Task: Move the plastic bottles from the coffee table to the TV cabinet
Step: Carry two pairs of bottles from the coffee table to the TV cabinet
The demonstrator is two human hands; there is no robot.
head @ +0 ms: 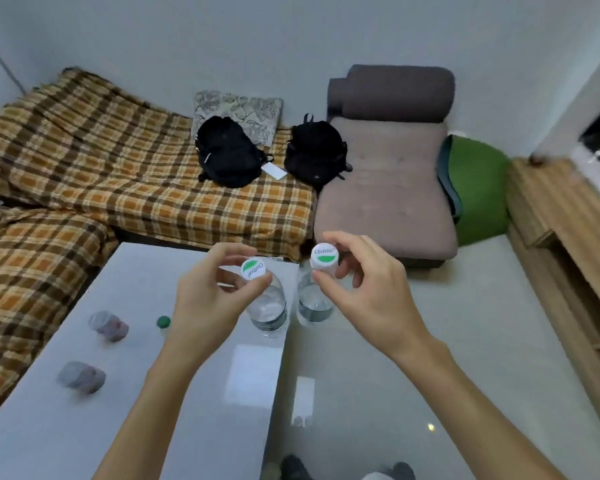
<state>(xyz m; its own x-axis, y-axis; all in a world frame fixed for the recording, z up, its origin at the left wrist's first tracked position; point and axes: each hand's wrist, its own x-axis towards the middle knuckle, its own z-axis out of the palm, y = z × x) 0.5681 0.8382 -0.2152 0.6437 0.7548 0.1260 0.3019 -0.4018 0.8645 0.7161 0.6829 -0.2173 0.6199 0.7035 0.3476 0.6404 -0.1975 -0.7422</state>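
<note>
Held by the neck just under its white, green-marked cap, fingers clamped around it: one clear plastic bottle in the left hand, over the right edge of the white coffee table. Gripped the same way in the right hand: a second clear bottle, just beside the first, past the table edge over the floor. Left on the table: a green-capped bottle and two blurred jars. Stood at far right, well apart: the wooden TV cabinet.

Both white caps carry "Cestbon" print beside a green patch: left cap, right cap, letters blurry.
</note>
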